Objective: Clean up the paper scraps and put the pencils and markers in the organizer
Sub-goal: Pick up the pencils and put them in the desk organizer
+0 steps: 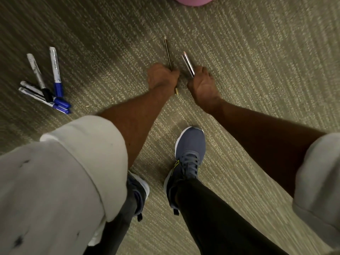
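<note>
My left hand (161, 76) grips a thin dark pencil (168, 52) low over the carpet, its pale tip pointing away from me and its butt end showing below my fist. Just to its right, my right hand (203, 83) holds a small bunch of pencils (188, 64) that stick out up and to the left. Several markers (43, 81) with grey barrels and blue or black caps lie in a loose pile on the carpet at the far left, apart from both hands. No organizer or paper scrap is in sight.
Green-grey striped carpet (257, 52) fills the view. A pink rounded object (193, 0) sits at the top edge. My two feet in grey-blue sneakers (189, 153) stand below my hands.
</note>
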The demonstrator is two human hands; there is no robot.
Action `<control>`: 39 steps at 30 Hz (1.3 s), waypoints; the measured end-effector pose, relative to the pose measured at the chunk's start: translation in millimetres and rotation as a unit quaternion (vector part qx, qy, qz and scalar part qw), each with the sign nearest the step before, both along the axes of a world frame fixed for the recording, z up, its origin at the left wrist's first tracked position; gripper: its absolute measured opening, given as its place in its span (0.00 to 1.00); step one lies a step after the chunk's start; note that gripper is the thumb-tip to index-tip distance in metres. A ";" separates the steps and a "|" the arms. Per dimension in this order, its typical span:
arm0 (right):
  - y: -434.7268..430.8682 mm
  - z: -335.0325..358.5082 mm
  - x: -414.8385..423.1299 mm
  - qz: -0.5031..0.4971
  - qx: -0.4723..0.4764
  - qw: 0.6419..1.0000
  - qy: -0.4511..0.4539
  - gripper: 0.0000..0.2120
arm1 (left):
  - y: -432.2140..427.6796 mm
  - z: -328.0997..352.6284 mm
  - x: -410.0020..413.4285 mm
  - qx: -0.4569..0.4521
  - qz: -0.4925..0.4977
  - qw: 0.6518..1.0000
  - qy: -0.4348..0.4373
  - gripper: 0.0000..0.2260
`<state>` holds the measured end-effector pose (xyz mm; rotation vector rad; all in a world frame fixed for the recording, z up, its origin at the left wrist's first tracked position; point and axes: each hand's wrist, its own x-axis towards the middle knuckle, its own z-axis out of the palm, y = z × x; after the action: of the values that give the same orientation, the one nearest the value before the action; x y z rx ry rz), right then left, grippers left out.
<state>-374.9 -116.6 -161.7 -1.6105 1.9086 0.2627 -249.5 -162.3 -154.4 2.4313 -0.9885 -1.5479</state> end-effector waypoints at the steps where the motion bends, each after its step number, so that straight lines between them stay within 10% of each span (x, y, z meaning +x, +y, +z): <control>1: 0.1 3.0 -0.2 0.002 -0.020 1.000 -0.007 0.20 | 0.0 3.3 1.8 -0.002 0.015 1.000 0.017 0.15; 10: -25.3 84.3 26.1 0.055 -0.081 0.995 0.033 0.16 | 3.0 83.7 35.5 0.030 0.010 0.990 0.141 0.14; 13: -44.1 131.2 49.3 -0.076 -0.055 0.993 -0.076 0.14 | -8.2 128.6 51.8 0.009 0.031 0.984 0.177 0.10; 16: -69.9 175.6 73.9 -0.289 0.031 0.918 -0.271 0.14 | -25.6 179.9 69.3 -0.021 0.049 0.981 0.186 0.09; 39: -189.0 700.4 258.3 -0.139 -0.105 0.912 -0.371 0.10 | -118.5 705.0 250.1 -0.271 0.136 0.936 0.177 0.15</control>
<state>-116.6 -305.7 538.7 -1.2689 1.5456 -0.6148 0.6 -280.9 550.6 1.7501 -0.8256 -1.3289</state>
